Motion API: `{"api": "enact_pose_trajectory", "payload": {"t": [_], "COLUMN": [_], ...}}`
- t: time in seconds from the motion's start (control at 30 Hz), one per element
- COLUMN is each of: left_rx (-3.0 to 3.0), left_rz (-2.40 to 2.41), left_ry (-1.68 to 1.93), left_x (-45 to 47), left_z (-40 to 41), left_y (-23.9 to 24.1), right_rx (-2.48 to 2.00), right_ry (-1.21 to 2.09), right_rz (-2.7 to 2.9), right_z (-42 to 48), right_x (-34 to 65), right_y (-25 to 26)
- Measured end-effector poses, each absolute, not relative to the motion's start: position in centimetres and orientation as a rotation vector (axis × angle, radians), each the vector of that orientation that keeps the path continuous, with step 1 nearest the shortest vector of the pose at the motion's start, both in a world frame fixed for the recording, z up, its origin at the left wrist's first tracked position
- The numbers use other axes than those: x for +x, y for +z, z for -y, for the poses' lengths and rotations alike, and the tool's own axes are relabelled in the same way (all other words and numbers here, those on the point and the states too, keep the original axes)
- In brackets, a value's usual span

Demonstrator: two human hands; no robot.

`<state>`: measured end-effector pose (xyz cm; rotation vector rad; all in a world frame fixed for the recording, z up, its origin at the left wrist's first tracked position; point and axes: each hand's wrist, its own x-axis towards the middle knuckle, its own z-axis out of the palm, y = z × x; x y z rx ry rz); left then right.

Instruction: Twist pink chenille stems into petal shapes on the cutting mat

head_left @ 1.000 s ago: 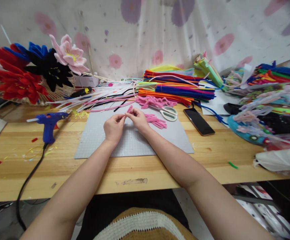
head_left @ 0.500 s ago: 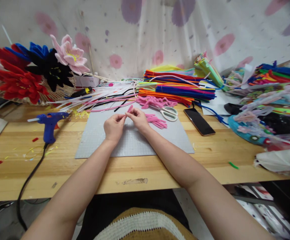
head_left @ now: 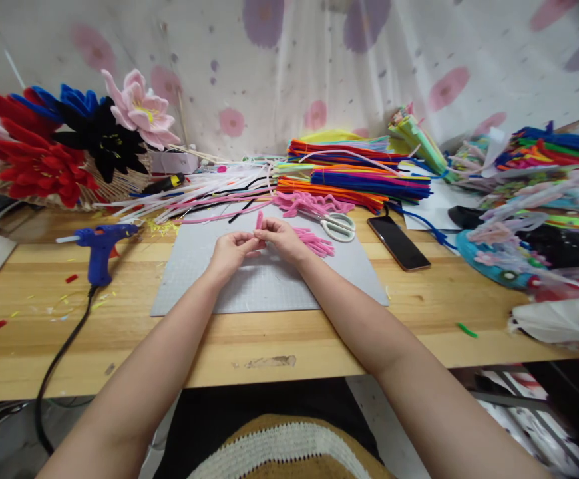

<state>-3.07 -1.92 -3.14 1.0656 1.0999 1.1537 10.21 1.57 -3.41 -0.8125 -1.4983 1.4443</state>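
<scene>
A short pink pipe cleaner (head_left: pixel 259 219) stands up between the fingertips of both hands, above the grey cutting mat (head_left: pixel 204 283). My left hand (head_left: pixel 230 251) is closed on its lower part, with thumb and forefinger pressed together. My right hand (head_left: pixel 282 238) pinches it from the other side, and the two hands touch. Their fingers hide its lower end. Just right of my right hand lie several cut pink pipe cleaner pieces (head_left: pixel 317 241). Behind them is a heap of curled pink pipe cleaners (head_left: pixel 309 201), next to scissors with pale handles (head_left: pixel 339 227).
A blue glue gun (head_left: pixel 100 249) with its black cord stands on the left. Fuzzy flowers (head_left: pixel 142 110) fill the back left. Bundles of coloured pipe cleaners (head_left: pixel 369 183) lie behind the mat. A phone (head_left: pixel 398 243) and a blue decorated piece (head_left: pixel 489 263) are on the right.
The pink pipe cleaner has turned from slanted to nearly upright. My left hand has shifted slightly right and its fingers have rolled; my right hand has moved a little right and down.
</scene>
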Motion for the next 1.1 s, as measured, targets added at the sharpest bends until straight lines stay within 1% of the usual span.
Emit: {"api": "enact_pose_trajectory", "payload": {"t": [0.23,0.4,0.53,0.67,0.77,0.93,1.1], "left_rx": [1.099,1.143,1.118,0.984,0.925,1.024,1.000], "left_rz": [-1.113,-1.178,-1.189,-1.200,-1.169,-1.165,-1.169], "left_ry": [1.055,1.201,1.258,1.396,1.384,1.293,1.440], "left_x": [-3.9,-4.6,-4.4,-4.1,-4.1,-4.4,-4.6], "left_z": [2.3,1.8,1.6,1.7,1.7,1.9,1.8], "left_y": [-2.4,-2.2,-2.3,-2.3,-2.2,-2.2,-2.4], "right_rx": [-0.825,-0.870,-0.876,-0.882,-0.931,-0.910,-0.885], "right_ry": [1.512,1.532,1.464,1.383,1.283,1.305,1.283], "right_rz": [1.547,1.774,1.875,1.902,1.889,1.976,1.994], "right_z": [-1.5,-1.3,-1.3,-1.3,-1.2,-1.0,-1.0], "right_x": [11.1,11.1,10.7,10.2,10.2,10.3,10.2], "right_y": [-3.0,-3.0,-3.3,-3.5,-3.5,-3.5,-3.4]}}
